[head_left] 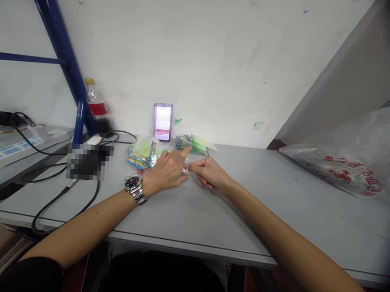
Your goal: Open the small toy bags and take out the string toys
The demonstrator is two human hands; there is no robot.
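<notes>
A phone (pixel 162 121) stood upright against the wall, screen lit. Left of it, a red-labelled bottle (pixel 95 101) sat by the blue rack post (pixel 79 122). Black cables (pixel 77 200) looped across the grey table (pixel 277 214). Far right lay a clear plastic bag (pixel 354 161) with red print; far left, a power strip (pixel 11 148).

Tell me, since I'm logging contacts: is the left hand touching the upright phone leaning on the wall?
Apart. The head view shows the left hand on the grey table, with bare tabletop between it and the upright phone.
</notes>
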